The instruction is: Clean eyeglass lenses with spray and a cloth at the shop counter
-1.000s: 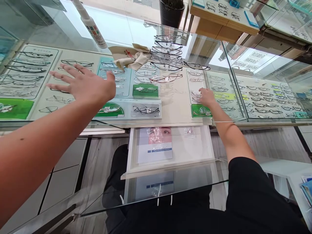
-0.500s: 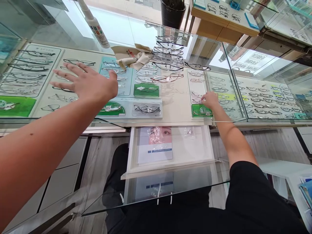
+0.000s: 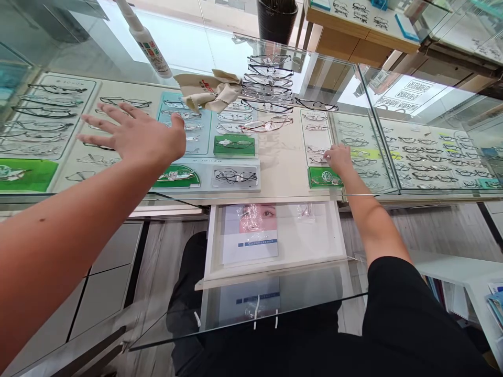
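My left hand (image 3: 135,132) is spread flat with its fingers apart, over the glass top above rows of eyeglasses, and holds nothing. Inside the display case, my right hand (image 3: 339,158) pinches the right end of a pair of thin-rimmed eyeglasses (image 3: 316,151) on a narrow white display card (image 3: 309,137). Just below those glasses stands a green display block (image 3: 319,178). Between my hands, on the counter glass, lie a stack of dark-rimmed eyeglasses (image 3: 269,82), a red-rimmed pair (image 3: 267,124) and a crumpled beige cloth (image 3: 210,90).
A white spray bottle (image 3: 151,50) stands on the glass at the back left. Before me an open drawer (image 3: 314,246) holds a printed booklet (image 3: 251,248) and a small clear bag. A glass panel (image 3: 306,285) slants across my lap. A black pot (image 3: 276,21) is behind the counter.
The thin-rimmed eyeglasses at my right fingertips have shifted up slightly, and the right hand stays by them. My left hand remains spread in the same place. The view has tilted slightly.
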The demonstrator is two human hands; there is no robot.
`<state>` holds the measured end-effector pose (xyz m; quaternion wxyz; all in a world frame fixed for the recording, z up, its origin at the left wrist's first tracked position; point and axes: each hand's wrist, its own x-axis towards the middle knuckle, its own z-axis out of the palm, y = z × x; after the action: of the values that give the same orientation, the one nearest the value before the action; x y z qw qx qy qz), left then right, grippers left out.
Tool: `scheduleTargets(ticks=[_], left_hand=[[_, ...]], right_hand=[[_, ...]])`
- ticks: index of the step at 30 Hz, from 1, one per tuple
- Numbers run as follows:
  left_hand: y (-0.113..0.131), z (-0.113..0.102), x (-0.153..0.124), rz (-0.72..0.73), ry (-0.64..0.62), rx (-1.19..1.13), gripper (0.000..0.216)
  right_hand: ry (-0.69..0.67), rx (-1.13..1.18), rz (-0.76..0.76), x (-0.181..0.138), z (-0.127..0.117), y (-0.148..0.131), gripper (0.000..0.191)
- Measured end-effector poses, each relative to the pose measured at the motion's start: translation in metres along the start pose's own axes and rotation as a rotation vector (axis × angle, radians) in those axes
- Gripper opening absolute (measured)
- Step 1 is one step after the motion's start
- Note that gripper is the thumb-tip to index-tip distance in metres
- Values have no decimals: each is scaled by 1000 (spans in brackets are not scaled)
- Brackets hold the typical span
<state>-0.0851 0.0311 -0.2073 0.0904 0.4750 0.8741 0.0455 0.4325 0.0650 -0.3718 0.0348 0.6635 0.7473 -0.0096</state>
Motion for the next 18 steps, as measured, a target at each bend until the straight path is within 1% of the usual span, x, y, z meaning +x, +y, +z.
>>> scheduleTargets(ticks=[6,12,18], left_hand=[[1,1,2,-11,-7,8,113],[3,-2,-2,-13,-11,-26,113],[4,-2,-2,-7,-2,-15,113]], right_hand=[[26,12,8,3,-2,3,32],[32,10,6,6,1,-1,33],[-6,2,25,4,4,-2,25]])
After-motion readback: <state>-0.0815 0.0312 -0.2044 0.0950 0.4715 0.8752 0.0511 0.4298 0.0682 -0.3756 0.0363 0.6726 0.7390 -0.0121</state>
